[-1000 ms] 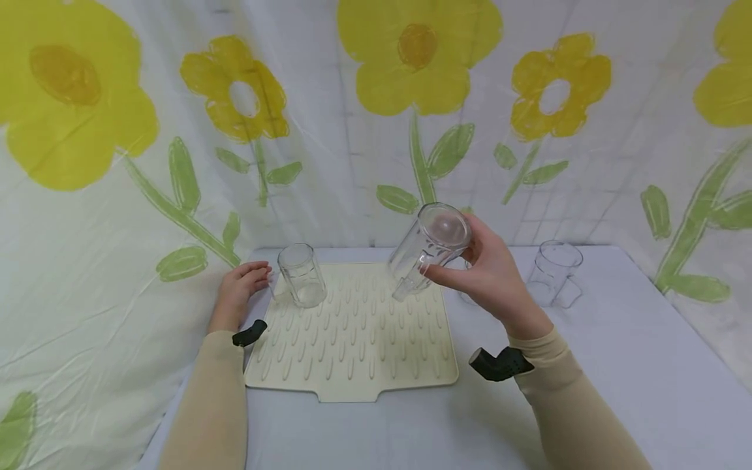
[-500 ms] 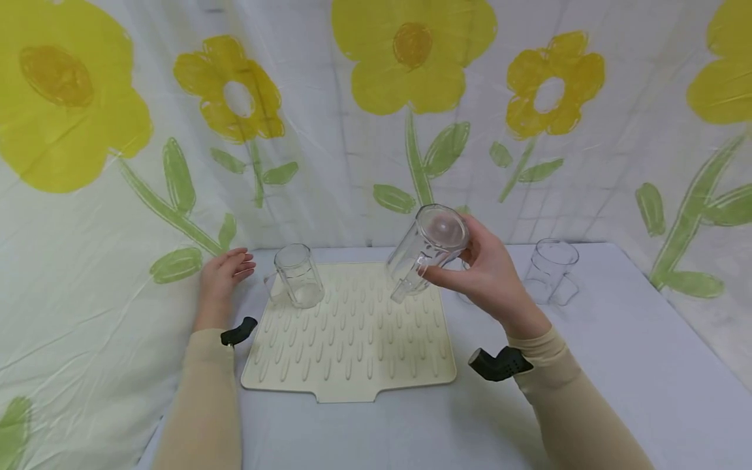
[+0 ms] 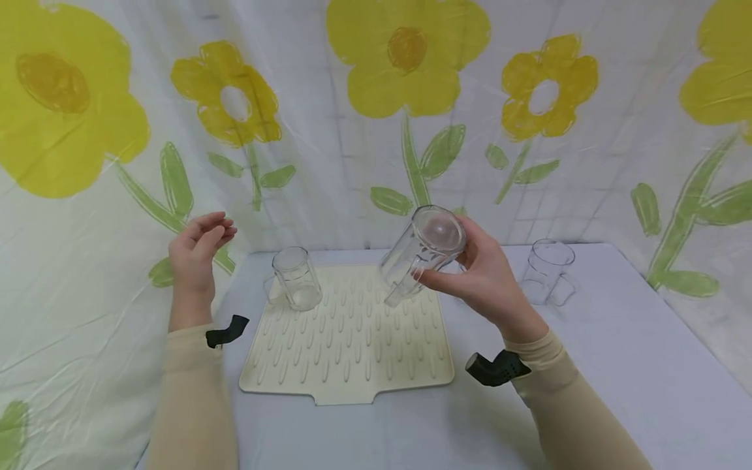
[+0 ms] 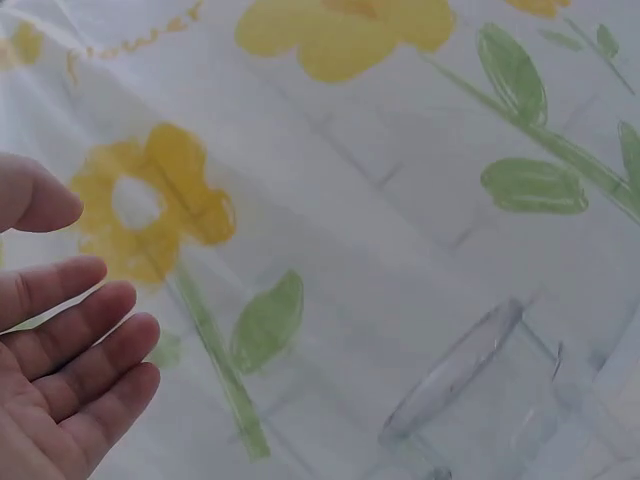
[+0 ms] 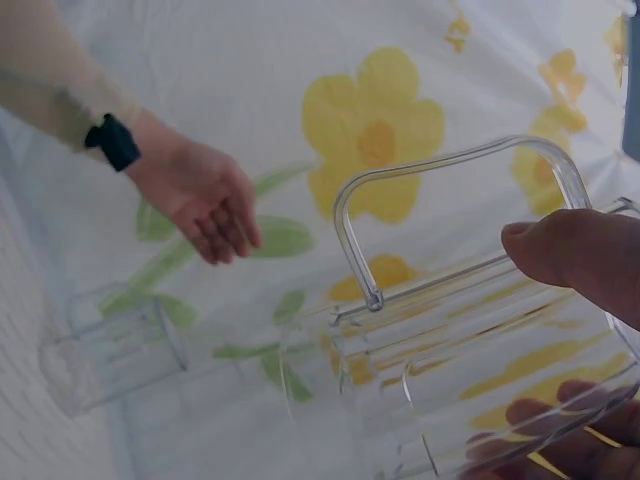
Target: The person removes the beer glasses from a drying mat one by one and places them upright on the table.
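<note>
My right hand [image 3: 484, 281] grips a clear glass mug [image 3: 405, 258] near its base, over the back right part of a cream ridged drying mat [image 3: 346, 385]. The mug is tilted, base raised and mouth slanting down to the left. Its handle [image 5: 345, 215] shows in the right wrist view, with my thumb close to it. My left hand [image 3: 196, 267] is raised left of the mat, its fingers loosely bent and holding nothing. A second clear mug [image 3: 304, 297] stands upright on the mat's back left corner; its rim [image 4: 450, 375] shows in the left wrist view.
Another clear mug [image 3: 548, 271] stands on the white table [image 3: 617, 365] at the back right, handle to the right. Faint glass outlines show behind my right hand, mostly hidden. A flowered curtain [image 3: 329, 183] hangs behind and along the left side.
My left hand has moved left and up, away from the mug on the mat. The right hand keeps its grip on the tilted mug, nearly still.
</note>
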`<state>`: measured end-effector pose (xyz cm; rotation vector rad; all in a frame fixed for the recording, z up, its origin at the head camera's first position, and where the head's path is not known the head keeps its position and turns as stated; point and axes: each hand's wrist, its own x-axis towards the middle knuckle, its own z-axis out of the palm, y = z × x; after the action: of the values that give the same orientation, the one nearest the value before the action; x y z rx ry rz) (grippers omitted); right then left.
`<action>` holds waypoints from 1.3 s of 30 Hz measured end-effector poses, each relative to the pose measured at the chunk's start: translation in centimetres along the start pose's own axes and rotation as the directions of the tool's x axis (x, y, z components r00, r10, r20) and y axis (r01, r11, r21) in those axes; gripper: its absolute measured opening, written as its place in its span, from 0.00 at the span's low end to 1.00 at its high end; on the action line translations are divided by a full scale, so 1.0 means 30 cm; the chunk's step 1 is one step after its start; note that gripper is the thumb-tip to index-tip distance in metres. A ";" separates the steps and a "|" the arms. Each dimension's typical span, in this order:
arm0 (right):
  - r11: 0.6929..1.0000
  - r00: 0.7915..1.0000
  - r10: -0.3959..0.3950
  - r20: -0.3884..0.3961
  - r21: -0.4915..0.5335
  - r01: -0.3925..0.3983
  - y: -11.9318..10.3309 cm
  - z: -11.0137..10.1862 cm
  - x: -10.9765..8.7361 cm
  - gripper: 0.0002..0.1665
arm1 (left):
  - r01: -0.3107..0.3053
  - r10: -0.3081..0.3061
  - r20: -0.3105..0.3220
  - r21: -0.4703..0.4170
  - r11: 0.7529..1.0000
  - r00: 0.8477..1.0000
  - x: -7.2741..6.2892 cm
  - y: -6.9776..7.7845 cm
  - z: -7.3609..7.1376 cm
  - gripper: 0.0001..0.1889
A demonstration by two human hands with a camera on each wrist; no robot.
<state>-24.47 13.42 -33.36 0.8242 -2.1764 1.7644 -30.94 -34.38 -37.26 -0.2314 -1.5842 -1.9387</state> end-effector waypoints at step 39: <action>0.991 0.991 -0.113 0.070 0.076 0.108 -0.037 0.074 -0.007 0.48 | -0.090 0.026 0.883 0.019 0.996 0.469 -0.263 0.041 0.467 0.33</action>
<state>-23.32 11.24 -33.12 1.0229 -2.0788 1.7934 -27.37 -18.66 -36.45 -1.4682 -2.1968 -1.7585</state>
